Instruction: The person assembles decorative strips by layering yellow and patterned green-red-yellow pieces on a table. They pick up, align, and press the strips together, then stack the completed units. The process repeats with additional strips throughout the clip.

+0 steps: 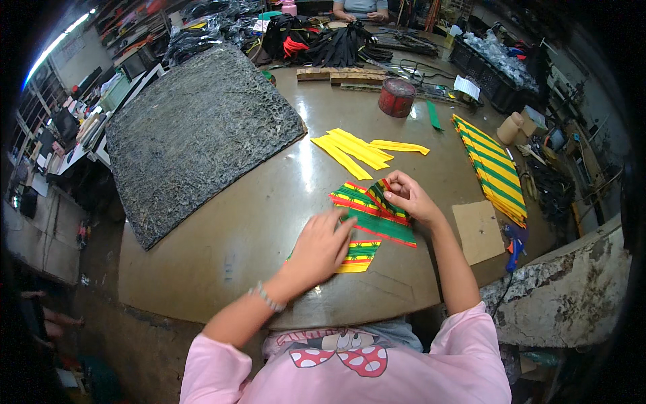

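Observation:
On the brown table, my right hand [412,198] pinches the raised edge of a red, yellow and green patterned fabric piece [377,221], which is partly folded up under the fingers. My left hand [320,244], slightly blurred, reaches over the left side of the fabric with its fingers stretched out and apart. Below them lies a second patterned fabric piece [360,256], partly covered by the left hand. Beyond the hands, several yellow fabric strips [350,149] lie loosely spread.
A large rough grey slab [202,135] takes up the table's left. To the right are a stack of yellow-green striped fabric [491,172], a cardboard piece [478,232] and a blue glue gun [515,249]. A red tin [397,97] stands farther back. A person [361,9] sits beyond.

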{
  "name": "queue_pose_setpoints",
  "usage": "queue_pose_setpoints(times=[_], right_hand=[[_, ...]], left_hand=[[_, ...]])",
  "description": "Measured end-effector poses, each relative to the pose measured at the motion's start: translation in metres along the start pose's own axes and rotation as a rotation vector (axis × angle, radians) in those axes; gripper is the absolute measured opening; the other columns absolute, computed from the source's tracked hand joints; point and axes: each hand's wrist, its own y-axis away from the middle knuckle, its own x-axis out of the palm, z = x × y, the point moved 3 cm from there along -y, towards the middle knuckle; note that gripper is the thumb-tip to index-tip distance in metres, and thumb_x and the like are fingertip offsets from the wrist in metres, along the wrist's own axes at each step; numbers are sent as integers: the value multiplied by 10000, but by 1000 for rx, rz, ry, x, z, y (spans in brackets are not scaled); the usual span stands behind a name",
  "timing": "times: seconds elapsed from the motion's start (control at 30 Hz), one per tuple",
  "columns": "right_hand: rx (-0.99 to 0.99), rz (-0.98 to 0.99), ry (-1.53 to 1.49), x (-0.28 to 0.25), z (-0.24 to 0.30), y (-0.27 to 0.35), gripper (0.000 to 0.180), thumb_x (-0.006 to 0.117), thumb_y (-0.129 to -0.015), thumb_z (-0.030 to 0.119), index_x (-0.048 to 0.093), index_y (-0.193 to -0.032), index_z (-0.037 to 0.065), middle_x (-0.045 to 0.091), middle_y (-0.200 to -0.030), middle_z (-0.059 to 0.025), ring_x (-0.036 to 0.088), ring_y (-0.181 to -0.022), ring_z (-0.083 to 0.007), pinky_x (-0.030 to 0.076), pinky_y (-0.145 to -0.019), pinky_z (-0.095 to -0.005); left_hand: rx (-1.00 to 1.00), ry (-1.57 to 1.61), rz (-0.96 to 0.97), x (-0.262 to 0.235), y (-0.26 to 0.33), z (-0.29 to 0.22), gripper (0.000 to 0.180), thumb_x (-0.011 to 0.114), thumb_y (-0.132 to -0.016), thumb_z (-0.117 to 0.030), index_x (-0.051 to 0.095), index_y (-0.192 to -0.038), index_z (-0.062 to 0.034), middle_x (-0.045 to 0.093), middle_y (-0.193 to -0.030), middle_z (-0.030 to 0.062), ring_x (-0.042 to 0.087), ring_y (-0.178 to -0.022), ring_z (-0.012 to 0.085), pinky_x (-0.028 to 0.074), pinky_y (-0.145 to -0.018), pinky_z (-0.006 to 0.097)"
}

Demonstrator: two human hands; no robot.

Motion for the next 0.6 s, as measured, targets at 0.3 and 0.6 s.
queue_pose_setpoints(times=[0.3, 0.6], right_hand=[[-301, -447, -128, -10, -3, 1, 227, 634, -994, 190, 616, -1157, 33, 698, -931, -69, 647, -881, -123, 513, -837, -286], [-659, -523, -277, -57, 97, 129, 253, 572, -1024, 186, 593, -1199, 5, 663, -902, -65, 620, -869, -144, 501, -806, -288]], left_hand=[[96, -13, 63, 56, -42, 49, 401, 622, -918, -180, 608, -1301, -61, 576, -1274, 182, 562, -1156, 368, 455, -1004, 464], [-61, -132, 10, 23, -32, 76, 404, 555, -996, -249, 568, -1361, -76, 497, -1428, 186, 478, -1319, 398, 370, -1120, 486]])
